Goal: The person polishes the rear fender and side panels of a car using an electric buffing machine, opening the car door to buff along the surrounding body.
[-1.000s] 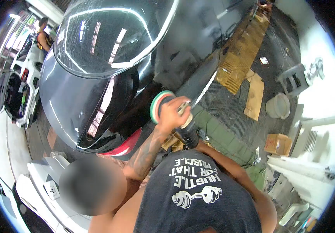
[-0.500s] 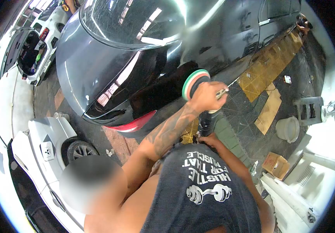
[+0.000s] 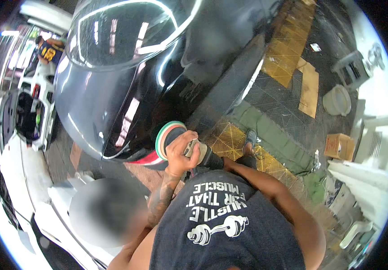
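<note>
The left hand (image 3: 182, 150) had its fingers curled around the front of a polisher (image 3: 209, 157), which sat before the dark shirt (image 3: 257, 234), its round pad (image 3: 163, 137) near the red lamp (image 3: 148, 159) of the dark car (image 3: 84, 108); the right hand (image 3: 229, 164) was at the rear end, fingers too hidden for me to tell

On my right I am seeing a pale bucket (image 3: 337, 100) standing on the dark floor; a grey stool (image 3: 351, 71) is standing just beyond it, near a fan (image 3: 376, 56); a cardboard box (image 3: 338, 146) is sitting nearer me; flat cardboard (image 3: 309, 92) is lying beside yellow floor tiles (image 3: 288, 49); far left, a person (image 3: 51, 51) in a dark, yellow-numbered top is showing near a white car (image 3: 46, 118).
</note>
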{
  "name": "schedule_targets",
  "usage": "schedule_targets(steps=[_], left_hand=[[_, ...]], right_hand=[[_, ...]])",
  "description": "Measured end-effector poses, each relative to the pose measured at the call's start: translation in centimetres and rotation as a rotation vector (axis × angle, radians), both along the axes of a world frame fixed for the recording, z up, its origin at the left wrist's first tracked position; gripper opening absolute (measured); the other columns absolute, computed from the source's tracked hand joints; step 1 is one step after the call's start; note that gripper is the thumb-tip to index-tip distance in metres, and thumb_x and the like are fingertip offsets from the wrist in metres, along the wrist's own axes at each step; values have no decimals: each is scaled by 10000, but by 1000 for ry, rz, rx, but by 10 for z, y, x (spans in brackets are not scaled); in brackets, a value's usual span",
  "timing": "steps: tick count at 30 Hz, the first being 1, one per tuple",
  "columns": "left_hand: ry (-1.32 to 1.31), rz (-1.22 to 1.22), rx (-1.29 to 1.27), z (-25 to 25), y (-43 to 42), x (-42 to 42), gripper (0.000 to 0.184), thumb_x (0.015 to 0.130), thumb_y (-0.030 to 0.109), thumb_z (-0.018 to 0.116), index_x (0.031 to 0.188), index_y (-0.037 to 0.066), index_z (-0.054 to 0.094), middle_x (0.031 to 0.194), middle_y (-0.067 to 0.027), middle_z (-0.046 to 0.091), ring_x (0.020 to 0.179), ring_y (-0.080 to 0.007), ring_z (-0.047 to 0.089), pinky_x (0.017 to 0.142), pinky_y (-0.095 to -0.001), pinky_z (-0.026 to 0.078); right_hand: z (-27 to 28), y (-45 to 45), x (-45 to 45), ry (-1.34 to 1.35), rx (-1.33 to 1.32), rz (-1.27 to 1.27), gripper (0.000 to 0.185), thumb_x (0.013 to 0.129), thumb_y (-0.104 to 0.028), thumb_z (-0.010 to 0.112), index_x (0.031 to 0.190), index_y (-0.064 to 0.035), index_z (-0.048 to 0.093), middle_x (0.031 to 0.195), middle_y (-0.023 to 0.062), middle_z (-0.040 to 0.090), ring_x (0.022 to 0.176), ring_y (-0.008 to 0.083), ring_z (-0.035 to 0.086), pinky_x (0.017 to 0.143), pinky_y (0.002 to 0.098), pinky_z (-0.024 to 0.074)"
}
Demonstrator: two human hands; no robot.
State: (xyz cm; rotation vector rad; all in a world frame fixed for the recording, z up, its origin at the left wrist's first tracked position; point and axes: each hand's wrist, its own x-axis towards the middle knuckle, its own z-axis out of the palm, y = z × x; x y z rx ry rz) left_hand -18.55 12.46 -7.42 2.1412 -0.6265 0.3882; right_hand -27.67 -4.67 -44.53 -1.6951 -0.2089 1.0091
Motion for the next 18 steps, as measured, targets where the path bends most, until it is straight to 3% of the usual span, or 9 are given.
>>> schedule_targets(steps=[4, 7, 8, 10, 14, 15, 16, 18], left_hand=[[-24, -8, -21, 12, -33, 34, 195, 757, 17, 685, 949, -12, 675, 949, -169, 714, 866, -316, 718, 799, -362, 562], [-19, -11, -40, 19, -64, 77, 197, 763, 33, 689, 956, -4, 689, 948, -165, 721, 851, -303, 721, 783, -349, 560], [-33, -17, -46, 22, -73, 94, 199, 765, 37, 690, 960, 1, 694, 947, -163, 723, 850, -300, 722, 781, -348, 559], [-42, -15, -61, 29, -101, 128, 205, 771, 73, 709, 970, 25, 710, 938, -152, 731, 849, -286, 726, 782, -342, 555], [44, -53, -126, 31, -167, 201, 217, 765, 157, 721, 953, 50, 728, 858, -159, 726, 759, -307, 719, 693, -356, 551], [120, -49, -90, 29, -178, 217, 227, 793, 183, 735, 990, 70, 737, 846, -102, 739, 768, -226, 718, 723, -318, 540], [143, -58, -119, 33, -188, 229, 225, 790, 184, 736, 983, 66, 736, 828, -105, 738, 749, -224, 719, 703, -319, 542], [139, -13, -99, 41, -196, 243, 225, 788, 187, 738, 976, 62, 738, 831, -112, 738, 751, -227, 719, 701, -316, 541]], right_hand=[[12, -29, 8, -28, 3, -105, 899, 548, -450, 890, 1274, -21, 579, 1185, 170, 678, 1119, 296, 642, 993, 416, 487], [57, -56, 17, -426, -41, -481, 893, 565, -502, 896, 1243, -6, 595, 1093, 193, 701, 1033, 292, 680, 917, 420, 526], [86, -74, 29, -436, -35, -469, 893, 565, -502, 896, 1243, -6, 595, 1093, 193, 701, 1033, 292, 680, 917, 420, 526], [161, -108, 59, -384, -159, -434, 857, 598, -525, 885, 1192, 32, 618, 1046, 215, 706, 987, 308, 695, 870, 415, 538], [174, -152, 101, -260, -242, -612, 775, 637, -499, 872, 1146, 39, 642, 1007, 220, 711, 955, 330, 702, 844, 410, 542], [167, -166, 112, -143, -290, -635, 754, 646, -492, 868, 1142, 31, 647, 1018, 218, 712, 956, 338, 701, 843, 415, 541], [172, -171, 120, -21, -341, -655, 734, 655, -486, 864, 1138, 24, 652, 1029, 215, 713, 958, 347, 700, 843, 419, 540], [179, -185, 135, -43, -323, -621, 692, 658, -445, 868, 1139, 6, 656, 1052, 211, 709, 961, 334, 698, 850, 418, 536]])
